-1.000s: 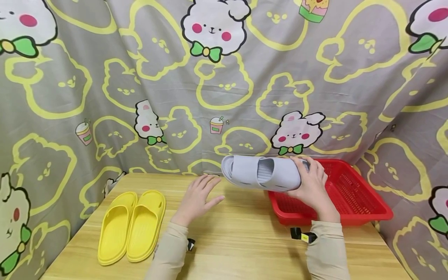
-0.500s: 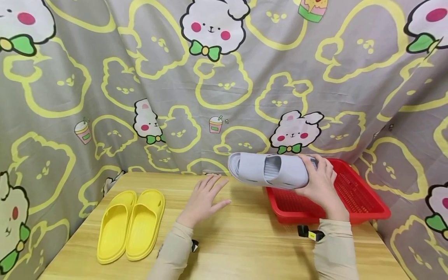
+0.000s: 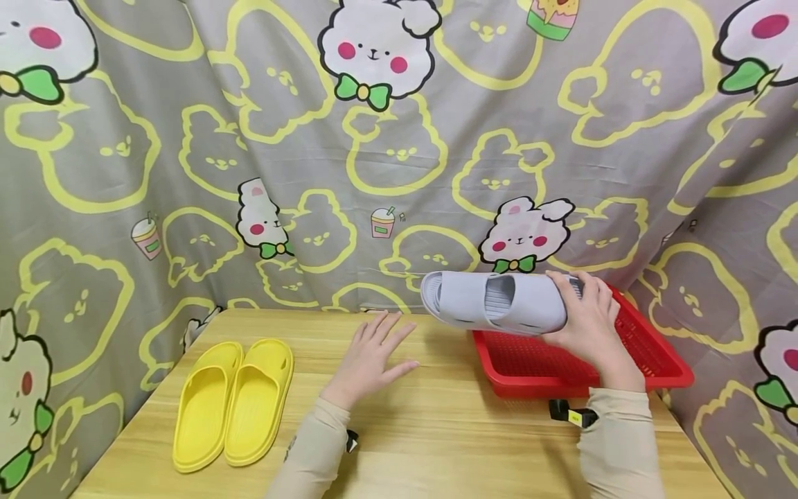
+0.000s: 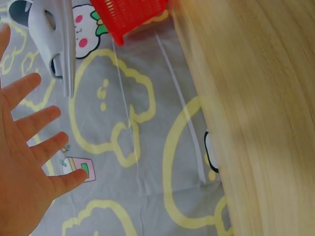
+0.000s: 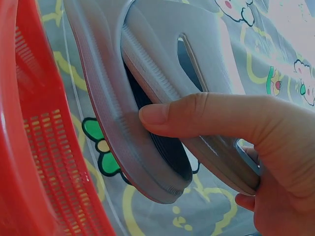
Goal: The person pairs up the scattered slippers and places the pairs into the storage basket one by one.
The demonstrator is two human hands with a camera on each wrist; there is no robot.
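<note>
My right hand grips a pair of grey slippers by one end, held sideways in the air above the left part of a red basket. In the right wrist view, the two slippers lie pressed together, the thumb across them and the other fingers mostly hidden behind. My left hand hovers over the table with fingers spread, apart from the slippers and holding nothing. Its palm side faces the left wrist camera, with the slippers beyond the fingertips.
Yellow slippers stand side by side at the table's left. The wooden table ends at a grey patterned curtain behind and on both sides. Black wrist cameras hang below the sleeves.
My right hand has carried the grey slippers to the right, farther over the basket. The left hand has drifted slightly right, still spread. The yellow slippers have stayed put.
</note>
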